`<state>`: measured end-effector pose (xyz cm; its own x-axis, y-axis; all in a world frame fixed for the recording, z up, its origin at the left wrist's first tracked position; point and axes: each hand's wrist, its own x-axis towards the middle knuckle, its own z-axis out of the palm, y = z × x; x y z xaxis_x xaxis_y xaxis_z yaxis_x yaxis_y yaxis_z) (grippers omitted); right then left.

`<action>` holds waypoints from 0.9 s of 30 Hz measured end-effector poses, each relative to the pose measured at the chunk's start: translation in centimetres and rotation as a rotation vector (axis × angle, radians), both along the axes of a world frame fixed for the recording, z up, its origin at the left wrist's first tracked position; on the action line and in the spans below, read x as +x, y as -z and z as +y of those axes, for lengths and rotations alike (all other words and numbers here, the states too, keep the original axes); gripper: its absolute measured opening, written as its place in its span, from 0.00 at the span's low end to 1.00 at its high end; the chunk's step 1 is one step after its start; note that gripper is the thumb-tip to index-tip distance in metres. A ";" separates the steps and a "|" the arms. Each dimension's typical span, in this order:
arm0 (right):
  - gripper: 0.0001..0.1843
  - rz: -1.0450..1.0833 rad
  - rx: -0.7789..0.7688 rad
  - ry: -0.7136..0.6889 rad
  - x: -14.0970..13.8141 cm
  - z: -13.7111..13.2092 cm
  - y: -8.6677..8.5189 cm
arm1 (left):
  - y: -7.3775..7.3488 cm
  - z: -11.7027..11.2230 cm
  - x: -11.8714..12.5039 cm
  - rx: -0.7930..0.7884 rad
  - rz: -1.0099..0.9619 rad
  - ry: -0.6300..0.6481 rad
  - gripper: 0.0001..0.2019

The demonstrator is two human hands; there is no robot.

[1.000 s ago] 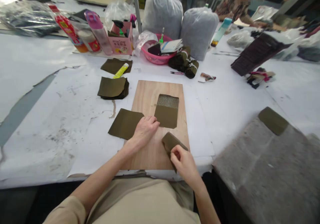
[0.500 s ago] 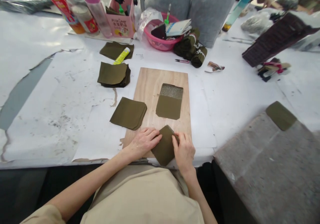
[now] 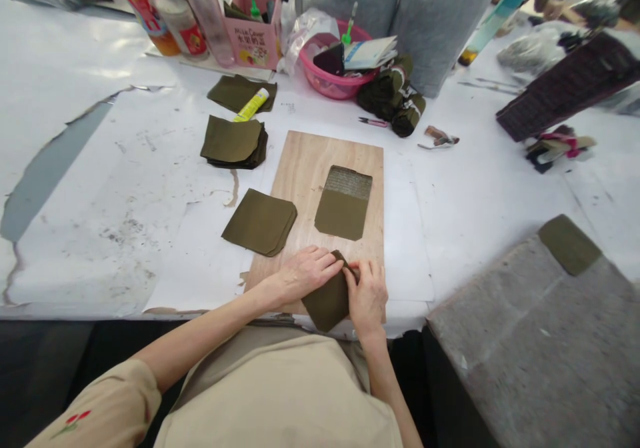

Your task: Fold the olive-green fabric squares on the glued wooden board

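Observation:
An olive fabric piece (image 3: pixel 327 303) lies turned cornerwise at the near edge of the wooden board (image 3: pixel 300 168). My left hand (image 3: pixel 307 271) lies over its upper left, fingertips pressing at the top edge. On the right side, my right hand (image 3: pixel 367 295) pinches that edge between thumb and fingers. A narrow strip there looks folded over, though the fingers partly hide it. Farther up the board rests an olive panel (image 3: pixel 343 211) with a greyish, textured upper band. A small stack of olive pieces (image 3: pixel 260 221) overlaps the board's left edge.
Behind at left are another olive stack (image 3: pixel 234 143) and a yellow tube (image 3: pixel 251 105) on more fabric. A pink basket (image 3: pixel 325 87), pink box (image 3: pixel 255 45) and bottles stand at the back. One olive piece (image 3: pixel 570 245) lies on the grey surface (image 3: pixel 540 341) at right.
My left fingers have slid rightward along the fabric's top edge, close to my right hand. The right fingers still hold that edge. The whole view has shifted slightly.

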<state>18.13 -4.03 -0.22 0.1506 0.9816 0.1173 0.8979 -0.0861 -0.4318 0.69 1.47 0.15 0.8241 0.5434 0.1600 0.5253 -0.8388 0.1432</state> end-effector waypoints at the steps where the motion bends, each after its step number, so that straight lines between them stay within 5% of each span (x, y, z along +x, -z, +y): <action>1: 0.13 0.008 0.005 -0.009 0.0 0.0 0.0 | 0.1 0.0 0.2 0.003 0.000 0.000 0.10; 27: 0.12 0.126 0.126 -0.131 0.7 -1.0 1.2 | 1.2 -0.3 0.4 0.012 -0.154 -0.090 0.13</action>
